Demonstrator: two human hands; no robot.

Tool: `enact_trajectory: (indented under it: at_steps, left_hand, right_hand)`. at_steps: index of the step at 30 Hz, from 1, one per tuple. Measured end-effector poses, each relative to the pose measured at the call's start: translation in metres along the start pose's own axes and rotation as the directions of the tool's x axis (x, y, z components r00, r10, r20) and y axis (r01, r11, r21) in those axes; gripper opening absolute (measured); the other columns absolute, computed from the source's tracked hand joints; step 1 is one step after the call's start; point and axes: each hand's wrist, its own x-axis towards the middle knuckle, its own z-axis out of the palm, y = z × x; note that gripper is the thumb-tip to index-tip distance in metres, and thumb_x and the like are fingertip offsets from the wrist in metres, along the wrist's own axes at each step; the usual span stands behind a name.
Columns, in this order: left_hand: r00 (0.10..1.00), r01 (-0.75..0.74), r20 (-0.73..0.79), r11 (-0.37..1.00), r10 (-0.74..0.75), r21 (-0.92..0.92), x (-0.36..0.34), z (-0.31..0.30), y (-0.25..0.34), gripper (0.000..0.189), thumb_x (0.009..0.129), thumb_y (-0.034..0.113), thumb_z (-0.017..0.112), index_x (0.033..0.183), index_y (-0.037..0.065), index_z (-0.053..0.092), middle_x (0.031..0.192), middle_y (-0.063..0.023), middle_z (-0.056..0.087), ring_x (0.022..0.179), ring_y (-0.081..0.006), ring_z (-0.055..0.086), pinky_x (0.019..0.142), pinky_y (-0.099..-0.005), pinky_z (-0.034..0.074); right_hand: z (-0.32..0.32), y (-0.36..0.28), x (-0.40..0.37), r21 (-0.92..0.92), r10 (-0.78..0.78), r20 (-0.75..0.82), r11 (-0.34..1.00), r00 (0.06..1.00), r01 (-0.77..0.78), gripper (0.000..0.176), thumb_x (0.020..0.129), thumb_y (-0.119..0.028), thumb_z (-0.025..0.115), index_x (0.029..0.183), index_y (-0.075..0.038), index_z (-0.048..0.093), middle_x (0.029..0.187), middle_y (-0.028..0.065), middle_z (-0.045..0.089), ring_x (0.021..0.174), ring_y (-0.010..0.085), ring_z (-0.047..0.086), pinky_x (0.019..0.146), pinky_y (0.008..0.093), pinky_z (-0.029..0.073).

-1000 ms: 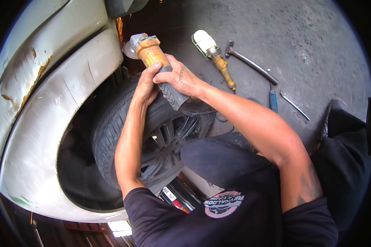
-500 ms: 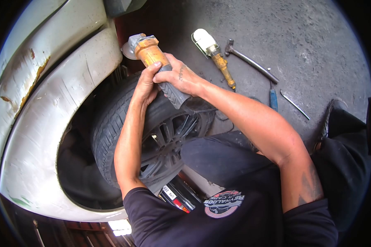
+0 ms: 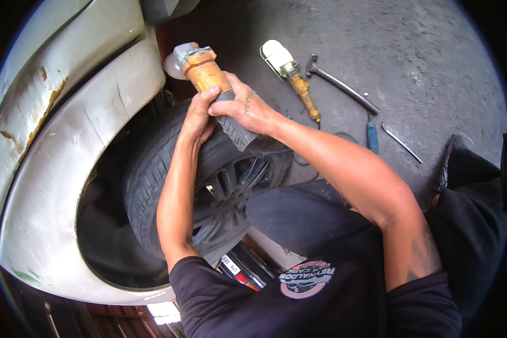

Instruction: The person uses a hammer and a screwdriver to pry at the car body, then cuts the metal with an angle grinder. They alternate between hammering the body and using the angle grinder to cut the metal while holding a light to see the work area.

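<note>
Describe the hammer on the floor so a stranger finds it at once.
Start at the car tyre and look right across the grey floor, past the hand-held orange grinder. Among the tools there, the hammer lies beside the white-headed lamp; it alone has a dark crosswise head on a bare metal shaft.

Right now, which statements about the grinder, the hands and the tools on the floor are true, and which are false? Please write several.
1. The left hand and the right hand both grip the angle grinder. True.
2. The hammer lies on the tyre. False: it lies on the concrete floor.
3. A work lamp lies beside the hammer. True.
4. The white fender is spotless. False: it shows rust patches and scuffs.
</note>
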Motion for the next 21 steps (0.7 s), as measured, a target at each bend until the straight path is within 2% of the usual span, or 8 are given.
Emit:
enact_trajectory:
  at_steps: [3,5,8,18,21]
  left_hand:
    - [1.000,-0.006,-0.023,1.000,0.005,-0.027,-0.003,-0.002,0.001,0.066,0.092,0.043,0.073,0.136,-0.003,0.053,0.118,-0.0129,0.065,0.109,-0.0224,0.066,0.099,-0.0384,0.054]
    - [1.000,0.001,-0.006,1.000,-0.001,-0.020,-0.001,-0.002,0.001,0.066,0.092,0.043,0.073,0.136,-0.002,0.053,0.119,-0.0130,0.065,0.109,-0.0226,0.066,0.099,-0.0389,0.054]
    - [0.998,0.040,-0.042,0.997,-0.042,-0.061,0.000,-0.002,-0.003,0.067,0.091,0.044,0.074,0.136,-0.001,0.052,0.119,-0.0130,0.065,0.109,-0.0233,0.066,0.099,-0.0400,0.054]
    - [0.998,0.035,-0.040,0.997,-0.038,-0.067,0.001,-0.002,-0.001,0.067,0.091,0.043,0.074,0.137,-0.001,0.051,0.118,-0.0128,0.065,0.109,-0.0232,0.066,0.100,-0.0407,0.054]
    - [0.999,0.030,-0.040,0.998,-0.032,-0.056,-0.001,0.000,0.001,0.067,0.092,0.043,0.074,0.137,-0.001,0.052,0.118,-0.0126,0.065,0.108,-0.0230,0.066,0.099,-0.0404,0.054]
  right_hand:
    - [0.005,-0.006,-0.001,-0.037,0.044,0.023,0.998,0.999,-0.043,0.084,0.082,-0.026,0.076,0.154,-0.001,0.040,0.126,0.0188,0.064,0.118,0.0247,0.063,0.103,0.0364,0.049]
    - [0.003,0.000,0.004,0.020,0.092,0.038,0.995,0.995,-0.093,0.087,0.081,-0.028,0.077,0.154,0.000,0.039,0.128,0.0207,0.064,0.123,0.0269,0.061,0.107,0.0368,0.046]
    - [-0.001,-0.005,0.004,-0.050,0.077,0.033,0.996,0.996,-0.075,0.088,0.080,-0.030,0.077,0.154,0.002,0.039,0.130,0.0218,0.064,0.125,0.0287,0.060,0.109,0.0371,0.045]
    - [-0.005,-0.006,0.005,-0.040,0.070,0.074,0.997,0.995,-0.067,0.089,0.080,-0.029,0.077,0.153,0.004,0.039,0.132,0.0225,0.062,0.127,0.0281,0.059,0.109,0.0367,0.044]
    - [-0.006,-0.004,0.006,-0.038,0.019,0.073,0.999,0.997,-0.017,0.090,0.080,-0.029,0.078,0.154,0.004,0.038,0.132,0.0223,0.063,0.126,0.0277,0.059,0.109,0.0367,0.044]
